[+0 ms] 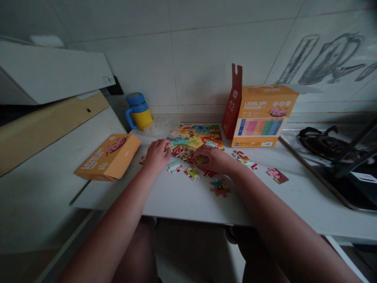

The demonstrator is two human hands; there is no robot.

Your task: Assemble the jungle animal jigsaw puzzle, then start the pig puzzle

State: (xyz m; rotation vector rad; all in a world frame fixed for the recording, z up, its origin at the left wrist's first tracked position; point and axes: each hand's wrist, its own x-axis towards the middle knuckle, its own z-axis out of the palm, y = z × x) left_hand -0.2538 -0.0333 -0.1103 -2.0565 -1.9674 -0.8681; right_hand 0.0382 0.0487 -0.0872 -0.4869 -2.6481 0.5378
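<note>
A partly built colourful jigsaw puzzle (197,135) lies on the white counter (182,196) near the wall. My left hand (156,154) rests at the puzzle's lower left edge with its fingers curled down onto the pieces. My right hand (212,158) lies at the lower right edge, fingers pressed together on a puzzle piece (202,159). Several loose pieces lie in front of the hands, such as a white-green piece (174,167), a yellow piece (192,172) and an orange piece (220,187).
An open orange puzzle box (260,116) stands behind on the right, its lid (109,156) lying flat at left. A blue-and-yellow mug (139,111) stands by the wall. Loose pieces (277,175) lie at right. A gas stove (332,157) fills the right edge.
</note>
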